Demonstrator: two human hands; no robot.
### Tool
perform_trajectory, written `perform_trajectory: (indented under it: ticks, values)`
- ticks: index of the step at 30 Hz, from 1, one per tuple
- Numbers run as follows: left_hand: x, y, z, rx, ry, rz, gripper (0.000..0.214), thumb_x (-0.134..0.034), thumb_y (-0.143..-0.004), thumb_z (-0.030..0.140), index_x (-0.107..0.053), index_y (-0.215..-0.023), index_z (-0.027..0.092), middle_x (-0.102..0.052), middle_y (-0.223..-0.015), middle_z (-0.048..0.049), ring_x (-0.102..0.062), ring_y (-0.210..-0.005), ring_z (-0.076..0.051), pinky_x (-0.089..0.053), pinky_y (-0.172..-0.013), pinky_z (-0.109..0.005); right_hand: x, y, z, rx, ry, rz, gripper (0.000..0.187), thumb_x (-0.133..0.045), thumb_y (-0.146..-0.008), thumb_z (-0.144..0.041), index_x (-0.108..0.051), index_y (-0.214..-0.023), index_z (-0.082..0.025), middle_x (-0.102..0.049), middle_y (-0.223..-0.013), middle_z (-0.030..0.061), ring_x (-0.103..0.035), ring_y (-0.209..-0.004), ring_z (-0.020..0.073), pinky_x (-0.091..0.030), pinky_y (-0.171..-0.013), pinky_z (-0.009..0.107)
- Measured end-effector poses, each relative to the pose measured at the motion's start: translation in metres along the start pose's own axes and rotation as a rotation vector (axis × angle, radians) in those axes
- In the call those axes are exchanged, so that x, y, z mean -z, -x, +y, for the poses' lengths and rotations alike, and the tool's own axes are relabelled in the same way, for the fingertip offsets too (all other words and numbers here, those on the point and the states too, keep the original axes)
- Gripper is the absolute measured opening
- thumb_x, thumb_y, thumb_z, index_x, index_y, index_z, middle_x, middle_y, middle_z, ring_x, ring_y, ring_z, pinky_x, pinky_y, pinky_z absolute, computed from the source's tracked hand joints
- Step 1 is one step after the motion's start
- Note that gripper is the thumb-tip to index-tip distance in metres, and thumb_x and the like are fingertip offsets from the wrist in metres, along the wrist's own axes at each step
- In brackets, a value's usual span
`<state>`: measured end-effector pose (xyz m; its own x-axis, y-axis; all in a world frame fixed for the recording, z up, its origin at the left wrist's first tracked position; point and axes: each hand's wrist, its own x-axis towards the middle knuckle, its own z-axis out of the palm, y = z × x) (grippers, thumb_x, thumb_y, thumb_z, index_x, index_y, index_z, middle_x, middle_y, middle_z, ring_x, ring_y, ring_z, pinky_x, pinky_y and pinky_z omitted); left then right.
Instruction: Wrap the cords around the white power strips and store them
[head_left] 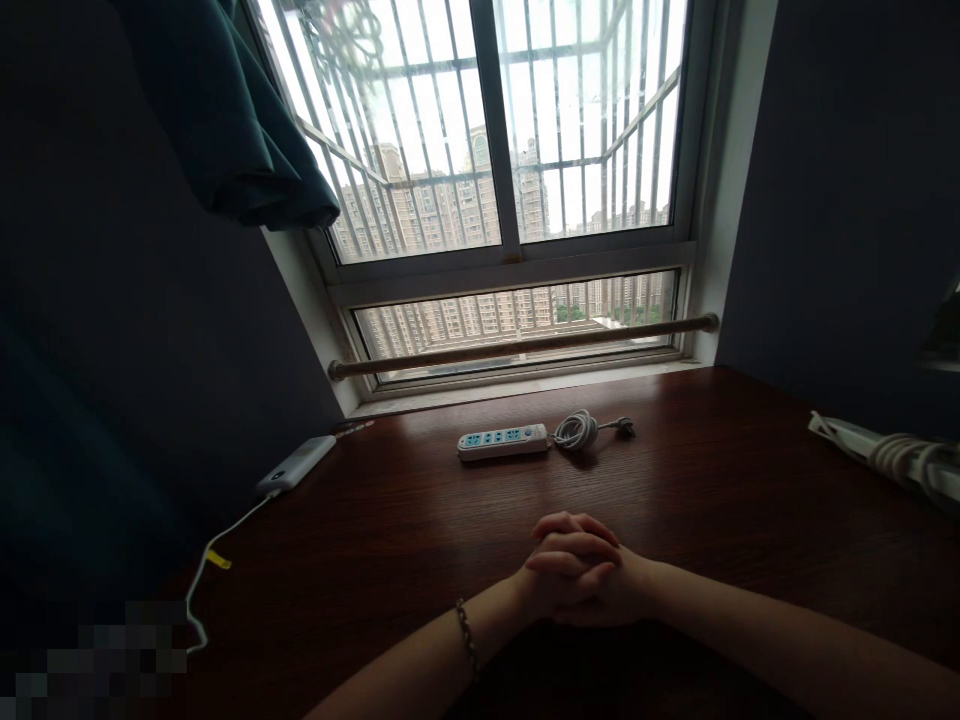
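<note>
I see both hands resting on the dark wooden desk point(750, 480), near its front edge and about in the middle. The left hand point(553, 592) and the right hand point(624, 592) are folded into each other. The fingers point(574, 545) are interlaced, so each hand is closed around the other and holds no object. A bracelet point(466, 635) sits on the left wrist. Both forearms lie on the wood.

The nearest thing is the strip point(503, 441), a white one with blue sockets. It lies flat, straight beyond the hands and apart from them, closer to the window point(585, 120). Its cord point(577, 430) is coiled just beside its right end, and the plug point(624, 428) lies right of the coil.

At the far left corner lies a power bank point(297, 463). A thin white cable point(225, 530) runs from it toward the front left, with a yellow tag point(218, 560) on it. At the right edge I see another white coil point(900, 458); what it belongs to I cannot tell. A rod point(525, 345) runs across the low part of the window, and a dark curtain point(232, 120) hangs at the upper left.
</note>
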<state>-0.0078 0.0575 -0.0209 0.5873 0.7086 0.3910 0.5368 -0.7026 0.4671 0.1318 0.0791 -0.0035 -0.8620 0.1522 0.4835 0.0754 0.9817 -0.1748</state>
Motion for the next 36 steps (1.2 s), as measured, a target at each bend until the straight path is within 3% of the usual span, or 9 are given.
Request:
perform_trajectory:
  ticks: [12,23,29,36]
  values:
    - [-0.0009,-0.0014,-0.0019,-0.022,-0.017,-0.032,0.021,-0.053,-0.076,0.015,-0.059,-0.097,0.015,-0.057,-0.106,-0.0051,-0.051,-0.105,-0.018,-0.045,-0.088,-0.027,-0.0028,-0.0001,0.001,0.016,0.034,0.016,0.057,-0.051,-0.076,-0.051,-0.041,-0.126,-0.025,-0.034,-0.129,0.0071,-0.027,-0.121,0.021,-0.035,-0.095,0.035]
    - [0.0002,-0.0021,-0.001,-0.11,0.171,0.085,0.016,-0.051,-0.078,0.019,-0.059,-0.09,0.013,-0.058,-0.102,-0.0045,-0.052,-0.103,-0.015,-0.044,-0.089,-0.023,-0.0044,0.0006,0.0026,0.025,0.011,0.044,0.059,-0.053,-0.075,-0.051,-0.04,-0.127,-0.026,-0.032,-0.129,0.0078,-0.028,-0.12,0.0221,-0.034,-0.096,0.037]
    - [0.0018,-0.0031,0.0007,-0.061,0.029,0.007,0.017,-0.053,-0.076,0.015,-0.059,-0.093,0.013,-0.057,-0.103,-0.0045,-0.052,-0.104,-0.015,-0.044,-0.089,-0.022,-0.0044,0.0011,0.0023,0.014,0.012,0.033,0.06,-0.052,-0.075,-0.052,-0.04,-0.127,-0.027,-0.031,-0.129,0.0074,-0.028,-0.12,0.022,-0.035,-0.095,0.036]
    - [-0.0043,0.0001,-0.0067,-0.065,0.063,0.012,0.02,-0.051,-0.077,0.017,-0.058,-0.095,0.014,-0.054,-0.108,-0.0045,-0.05,-0.106,-0.015,-0.043,-0.09,-0.023,-0.0043,0.0005,0.0019,0.013,0.01,0.032,0.06,-0.052,-0.074,-0.052,-0.039,-0.128,-0.027,-0.031,-0.129,0.0071,-0.028,-0.12,0.0221,-0.035,-0.095,0.035]
